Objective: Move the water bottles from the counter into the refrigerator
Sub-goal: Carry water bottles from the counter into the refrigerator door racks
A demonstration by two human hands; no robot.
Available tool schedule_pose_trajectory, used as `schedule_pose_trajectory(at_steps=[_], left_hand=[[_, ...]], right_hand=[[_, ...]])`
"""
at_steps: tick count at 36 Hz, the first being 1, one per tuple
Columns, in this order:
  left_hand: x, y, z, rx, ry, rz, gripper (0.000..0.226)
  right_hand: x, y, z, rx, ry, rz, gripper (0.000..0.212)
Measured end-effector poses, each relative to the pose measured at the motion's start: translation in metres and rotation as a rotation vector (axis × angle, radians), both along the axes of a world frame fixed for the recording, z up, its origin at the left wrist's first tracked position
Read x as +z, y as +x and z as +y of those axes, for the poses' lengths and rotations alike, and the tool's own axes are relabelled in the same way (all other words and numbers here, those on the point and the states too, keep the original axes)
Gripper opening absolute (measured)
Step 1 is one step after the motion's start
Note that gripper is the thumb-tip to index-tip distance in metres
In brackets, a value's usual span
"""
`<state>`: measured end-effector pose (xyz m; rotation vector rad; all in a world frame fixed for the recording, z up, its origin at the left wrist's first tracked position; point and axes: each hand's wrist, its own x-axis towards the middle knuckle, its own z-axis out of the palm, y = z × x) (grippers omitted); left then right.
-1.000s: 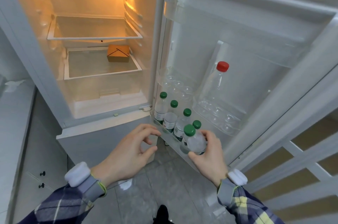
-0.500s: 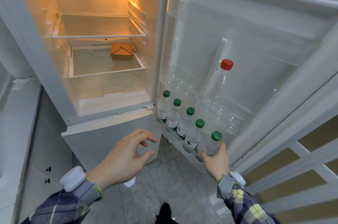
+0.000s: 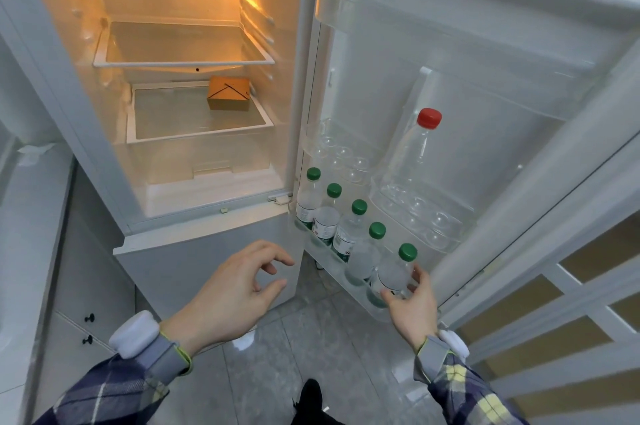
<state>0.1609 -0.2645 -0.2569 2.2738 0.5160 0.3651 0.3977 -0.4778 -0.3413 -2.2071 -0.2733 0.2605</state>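
Since the earlier frame, the fifth water bottle (image 3: 393,274) has gone from in front of the row into the bottom door shelf (image 3: 349,280), seated at the row's outer end. Right hand (image 3: 412,306) holds its lower body; left hand (image 3: 228,296) hangs loosely curled, empty. Bottle looks full — moderately heavy, smooth, slightly yielding; grip mid-body. Tiled floor (image 3: 277,372) below, refrigerator (image 3: 194,189) open.

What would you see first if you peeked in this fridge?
A row of five green-capped water bottles stands in the door's bottom rack, the right hand gripping the nearest. Above them a red-capped bottle leans, and an orange box sits on the lit lower shelf.
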Motion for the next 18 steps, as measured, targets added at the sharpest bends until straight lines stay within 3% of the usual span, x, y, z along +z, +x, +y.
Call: schedule_pose_trajectory(at_steps=[4,8,12,18], left_hand=[[-0.004,-0.001,0.001,0.002,-0.007,0.004,0.025],[-0.01,-0.005,0.004,0.008,-0.009,0.021,0.024],[-0.019,-0.022,0.008,0.04,-0.03,0.056,0.024],[-0.032,-0.088,0.02,0.213,-0.039,0.115,0.021]], right_hand=[[0.001,-0.01,-0.006,-0.118,0.062,0.052,0.083],[-0.002,-0.031,-0.001,-0.106,0.135,0.086,0.053],[0.007,-0.058,0.021,0.216,0.155,0.229,0.032],[0.024,-0.099,0.095,0.77,-0.021,0.206,0.022]])
